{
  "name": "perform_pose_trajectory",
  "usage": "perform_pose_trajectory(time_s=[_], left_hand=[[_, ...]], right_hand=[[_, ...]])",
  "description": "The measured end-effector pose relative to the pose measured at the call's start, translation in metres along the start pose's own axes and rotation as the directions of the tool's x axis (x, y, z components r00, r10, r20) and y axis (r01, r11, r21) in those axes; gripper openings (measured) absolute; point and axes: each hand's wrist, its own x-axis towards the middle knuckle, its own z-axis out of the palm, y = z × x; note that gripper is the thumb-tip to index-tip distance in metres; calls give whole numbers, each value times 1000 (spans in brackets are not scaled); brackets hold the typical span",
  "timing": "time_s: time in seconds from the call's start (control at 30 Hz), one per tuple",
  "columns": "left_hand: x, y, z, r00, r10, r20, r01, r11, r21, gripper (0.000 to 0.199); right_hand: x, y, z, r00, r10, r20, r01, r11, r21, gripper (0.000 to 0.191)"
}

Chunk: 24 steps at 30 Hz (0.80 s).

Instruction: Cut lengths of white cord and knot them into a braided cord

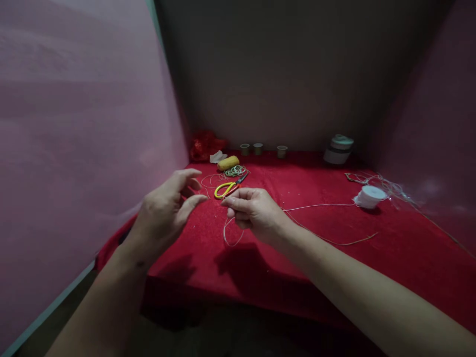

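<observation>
1. In the head view, the left hand [163, 203] is hovering over the left part of the table [305, 181], its thumb and fingertips standing apart in an open curve.
2. The right hand [256, 210] is closing thumb against forefinger, pinching thin string; the strand right at the fingertips is too fine to make out clearly.
3. The two hands are facing each other, near but not touching.
4. A pale loop [233, 245] of that string is hanging below the right hand's curled fingers, above the red cloth.
5. A white line [320, 205] is running from the white spool [372, 196], on the right, to behind the right wrist.
6. A brown cord [338, 243] is curving across the cloth from near the same wrist, its end lying short of the right edge.
7. Scissors [223, 191] with yellow and red handles are lying just beyond the right fingertips, dark blades pointing away.
8. Behind them, a heap of green string [235, 171] is resting beside a yellow roll [228, 163], with white paper [217, 157] and a red bag [206, 146] sitting farther left.
9. Three small spools [258, 148] and a white tub-like object [338, 149] are standing along the back.
10. Clear plastic [397, 190] is lying beyond the white spool.
</observation>
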Motion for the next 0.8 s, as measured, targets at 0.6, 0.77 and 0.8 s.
perform_pose_trajectory(time_s=[0.6,0.77,0.8], left_hand=[[-4,34,41,860,-419,291,452,359,-817,12],[18,40,24,900,-428,87,295,449,-844,5],[25,42,18,888,-459,30,270,467,-842,6]], right_hand=[[-4,-4,-10,979,18,204,-51,987,155,11],[10,-28,-6,955,-80,287,81,997,10,11],[17,-35,-8,946,-117,301,138,989,-48,9]])
